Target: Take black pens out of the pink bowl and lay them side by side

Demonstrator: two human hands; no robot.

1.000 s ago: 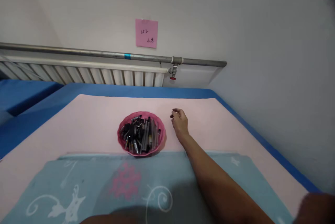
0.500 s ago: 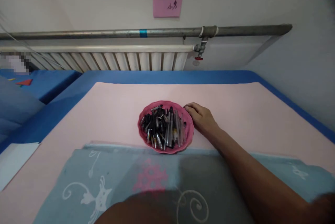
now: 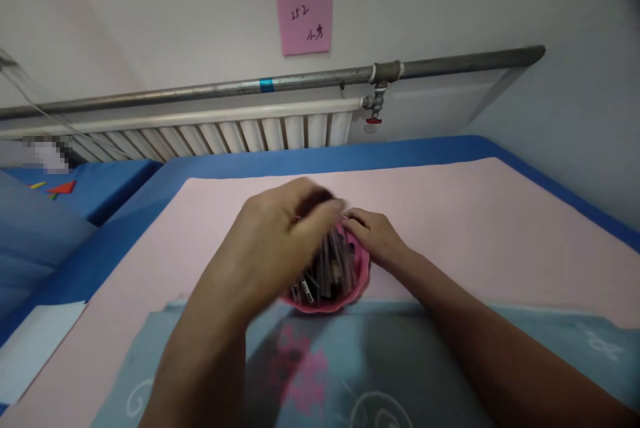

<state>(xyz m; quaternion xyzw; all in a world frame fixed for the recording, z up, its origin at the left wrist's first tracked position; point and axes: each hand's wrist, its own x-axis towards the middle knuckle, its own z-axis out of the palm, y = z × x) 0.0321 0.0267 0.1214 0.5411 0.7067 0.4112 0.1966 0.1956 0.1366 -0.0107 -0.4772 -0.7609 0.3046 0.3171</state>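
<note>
A pink scalloped basket rests partly on the pink sheet and partly on the blue-grey cloth, filled with pens and clear pen parts. My left hand hovers over its left and far side, blurred, with thumb and fingers curved; what lies under the fingers is hidden. At the right side, my right hand has its fingers closed over the rim.
The pink sheet covers a blue padded surface. A folded blue-grey cloth lies nearest me, white paper at left. Behind stand a radiator and a pipe with a red-handled valve.
My left hand has come up from the bottom edge to over the basket, covering part of the pens. My right hand stays on the rim. The view has tilted slightly.
</note>
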